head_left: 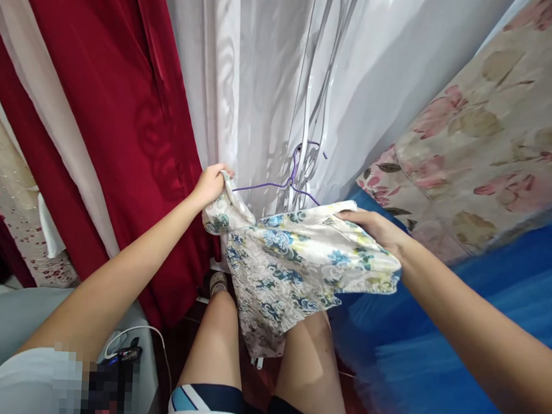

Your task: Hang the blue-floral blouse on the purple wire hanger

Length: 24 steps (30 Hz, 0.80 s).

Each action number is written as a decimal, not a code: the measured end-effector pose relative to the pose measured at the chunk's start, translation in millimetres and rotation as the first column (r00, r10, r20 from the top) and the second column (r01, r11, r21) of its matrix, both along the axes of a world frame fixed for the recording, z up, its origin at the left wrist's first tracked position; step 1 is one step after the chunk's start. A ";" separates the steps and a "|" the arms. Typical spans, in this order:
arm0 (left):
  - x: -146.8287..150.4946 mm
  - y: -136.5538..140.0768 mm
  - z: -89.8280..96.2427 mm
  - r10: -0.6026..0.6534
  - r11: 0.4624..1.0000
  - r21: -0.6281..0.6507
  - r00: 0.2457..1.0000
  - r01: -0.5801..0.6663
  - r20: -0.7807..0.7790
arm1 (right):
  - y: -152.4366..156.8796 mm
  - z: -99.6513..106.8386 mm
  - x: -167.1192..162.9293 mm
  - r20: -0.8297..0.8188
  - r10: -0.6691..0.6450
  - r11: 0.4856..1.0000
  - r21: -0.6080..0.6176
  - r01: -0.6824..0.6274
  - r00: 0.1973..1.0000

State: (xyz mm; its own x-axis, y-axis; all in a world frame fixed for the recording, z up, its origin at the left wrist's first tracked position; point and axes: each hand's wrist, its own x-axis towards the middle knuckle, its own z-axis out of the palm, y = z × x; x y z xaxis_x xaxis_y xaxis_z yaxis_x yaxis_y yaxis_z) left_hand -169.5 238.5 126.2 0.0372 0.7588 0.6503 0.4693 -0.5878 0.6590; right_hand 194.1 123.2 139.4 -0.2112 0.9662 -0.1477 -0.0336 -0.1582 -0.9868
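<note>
Holding the floral garment (283, 250) in left hand (212, 183) and right hand (373, 226) — could snag it on that purple hanger (292, 179) if pulling unevenly, tbh.

Saw thin cloth in the garment (292, 250), softly sheened on the smoother part, crinkled on the left. Found a smooth finish on the hanger (290, 182), like coated wire, and gloss on the white rails (307, 92); could not tell metal from plastic there. Noted smooth, low-sheen cloth in the red drape (137, 134) and thin, faintly lustrous cloth in the white drape (272, 78). Took the floral panel (471, 142) for smooth, matt cloth and the blue cloth (434, 348) for fine, sheer net. Saw a matt seat (6, 311) and a smooth plastic cable (164, 345).
</note>
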 end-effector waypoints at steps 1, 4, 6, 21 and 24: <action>13.8 4.0 7.2 -0.064 0.995 -0.073 0.998 0.063 -0.010 | -1.3 -3.1 -2.1 -0.010 0.003 1.000 -0.013 -0.003 1.000; 41.6 9.3 15.8 -0.113 0.972 -0.208 0.994 0.108 -0.010 | -3.8 -14.1 -3.2 -0.036 -0.008 0.997 -0.078 0.005 0.999; 44.5 4.8 11.6 -0.083 0.979 -0.189 0.997 0.082 0.006 | -6.6 -23.6 2.7 -0.055 -0.013 0.993 -0.119 0.006 0.998; 47.0 -67.4 -1.5 0.105 0.979 0.197 0.948 -0.046 -0.300 | -43.8 -8.8 24.1 -0.241 -0.336 0.908 0.175 0.382 0.910; 53.0 -56.8 4.1 0.156 0.973 0.211 0.941 -0.094 -0.301 | -40.0 15.6 9.5 -0.241 -0.325 0.877 0.283 0.387 0.914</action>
